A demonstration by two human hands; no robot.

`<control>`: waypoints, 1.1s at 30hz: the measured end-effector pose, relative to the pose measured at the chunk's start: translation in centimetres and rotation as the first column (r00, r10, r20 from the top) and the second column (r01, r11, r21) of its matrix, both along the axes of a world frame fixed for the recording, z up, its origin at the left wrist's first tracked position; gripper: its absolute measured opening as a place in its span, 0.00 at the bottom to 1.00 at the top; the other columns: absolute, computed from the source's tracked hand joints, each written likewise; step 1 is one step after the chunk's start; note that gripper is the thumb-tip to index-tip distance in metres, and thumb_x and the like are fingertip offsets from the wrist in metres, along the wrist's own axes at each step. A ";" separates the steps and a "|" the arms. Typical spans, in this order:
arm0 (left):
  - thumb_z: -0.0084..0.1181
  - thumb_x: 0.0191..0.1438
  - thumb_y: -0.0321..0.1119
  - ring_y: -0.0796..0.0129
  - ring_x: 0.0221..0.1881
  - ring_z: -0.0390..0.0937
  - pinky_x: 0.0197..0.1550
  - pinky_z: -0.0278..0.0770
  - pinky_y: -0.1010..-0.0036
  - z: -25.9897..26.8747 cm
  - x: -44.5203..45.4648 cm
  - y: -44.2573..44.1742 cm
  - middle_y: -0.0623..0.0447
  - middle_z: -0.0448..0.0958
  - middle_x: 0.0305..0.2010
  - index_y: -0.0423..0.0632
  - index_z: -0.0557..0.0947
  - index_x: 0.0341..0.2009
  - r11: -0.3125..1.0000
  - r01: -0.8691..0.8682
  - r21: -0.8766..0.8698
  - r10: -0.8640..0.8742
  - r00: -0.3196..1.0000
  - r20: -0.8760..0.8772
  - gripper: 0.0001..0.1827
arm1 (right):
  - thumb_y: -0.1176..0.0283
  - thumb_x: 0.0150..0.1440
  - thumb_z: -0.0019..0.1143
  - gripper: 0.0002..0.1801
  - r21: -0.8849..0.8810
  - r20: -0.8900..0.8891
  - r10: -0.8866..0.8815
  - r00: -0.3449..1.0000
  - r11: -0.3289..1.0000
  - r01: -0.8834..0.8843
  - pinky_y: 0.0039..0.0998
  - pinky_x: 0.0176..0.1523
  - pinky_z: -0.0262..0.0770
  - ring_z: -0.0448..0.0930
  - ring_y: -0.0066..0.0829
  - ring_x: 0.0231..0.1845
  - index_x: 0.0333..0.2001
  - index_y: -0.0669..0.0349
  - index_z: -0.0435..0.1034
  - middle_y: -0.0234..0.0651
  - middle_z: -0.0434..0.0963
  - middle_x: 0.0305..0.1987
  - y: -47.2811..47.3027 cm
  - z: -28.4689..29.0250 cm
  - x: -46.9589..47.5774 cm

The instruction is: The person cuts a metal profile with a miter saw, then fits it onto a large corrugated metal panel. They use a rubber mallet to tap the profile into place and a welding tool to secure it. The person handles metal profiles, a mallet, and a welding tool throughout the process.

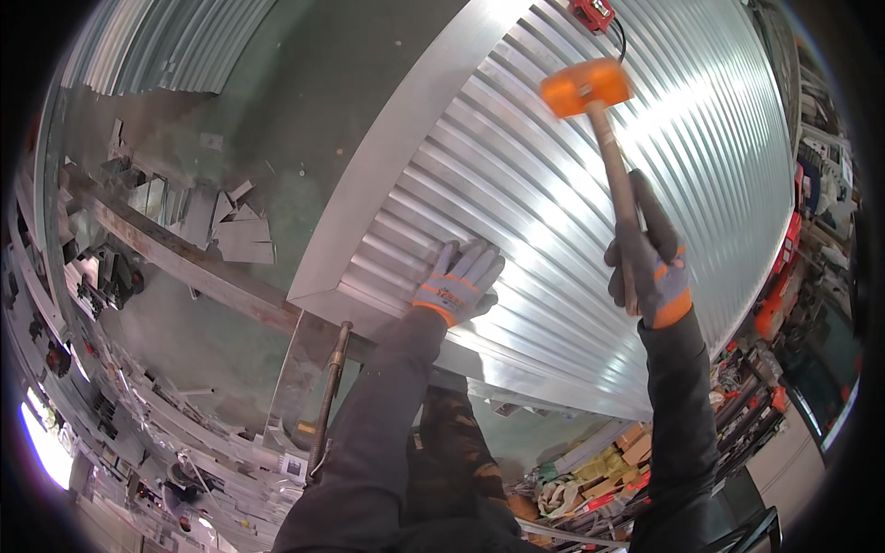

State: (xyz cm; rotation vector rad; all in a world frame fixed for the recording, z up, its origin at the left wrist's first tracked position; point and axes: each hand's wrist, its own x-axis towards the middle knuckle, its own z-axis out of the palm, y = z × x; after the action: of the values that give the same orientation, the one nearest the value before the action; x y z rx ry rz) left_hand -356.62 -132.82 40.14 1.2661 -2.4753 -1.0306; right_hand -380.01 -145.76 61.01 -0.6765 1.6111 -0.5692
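A large metal louvre panel (pixel 525 186) with many parallel slats lies in a flat metal frame (pixel 387 159) before me. My left hand (pixel 460 282), in a grey glove with orange trim, rests on the slats near the frame's near left corner, with nothing held. My right hand (pixel 653 259), gloved alike, is shut on the wooden handle of a mallet (pixel 586 87) with an orange head. The mallet's head is over the slats, slightly blurred; whether it touches them I cannot tell. At the panel's far side sits a red tool (pixel 593 14), its kind unclear, with a black cord or strap.
A rusty steel beam (pixel 187 256) runs under the panel's left corner, beside a threaded clamp rod (pixel 332 387). Metal offcuts (pixel 242 231) lie on the floor at left, and ribbed metal strips (pixel 173 41) beyond. Boxes and bags (pixel 601 470) stand at lower right. A person (pixel 181 503) is at lower left.
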 end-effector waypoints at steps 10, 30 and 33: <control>0.55 0.58 0.57 0.58 0.75 0.57 0.71 0.54 0.45 -0.2 -0.1 -0.1 0.51 0.65 0.69 0.53 0.69 0.67 1.000 0.014 -0.027 -0.013 0.999 0.040 0.36 | 0.62 0.66 0.52 0.37 0.163 -0.173 0.178 0.969 0.975 -0.150 0.27 0.17 0.68 0.71 0.21 0.15 0.76 0.55 0.53 0.33 0.73 0.28 -2.4 1.3 2.3; 0.56 0.57 0.59 0.57 0.72 0.62 0.71 0.56 0.42 -1.0 -0.9 0.5 0.50 0.69 0.70 0.55 0.71 0.68 0.994 0.012 -0.105 -0.005 0.998 0.064 0.38 | 0.60 0.64 0.57 0.38 -0.105 -0.234 -0.069 0.970 0.993 0.045 0.27 0.16 0.67 0.72 0.23 0.16 0.75 0.52 0.56 0.34 0.74 0.29 -7.7 -3.3 -3.8; 0.55 0.58 0.59 0.56 0.72 0.62 0.71 0.56 0.42 -1.0 -0.3 0.6 0.50 0.69 0.70 0.54 0.71 0.68 0.996 0.007 -0.085 0.000 0.997 0.079 0.37 | 0.61 0.62 0.56 0.38 0.169 -0.204 0.214 0.955 0.969 -0.181 0.29 0.15 0.66 0.70 0.24 0.13 0.74 0.54 0.57 0.33 0.73 0.24 -9.0 0.1 -1.6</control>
State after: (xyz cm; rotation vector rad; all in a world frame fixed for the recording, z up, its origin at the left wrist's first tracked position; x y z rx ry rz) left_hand -356.95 -132.22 39.13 1.3006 -2.5505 -0.8820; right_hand -381.58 -154.77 61.11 -0.7999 1.7469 -0.2302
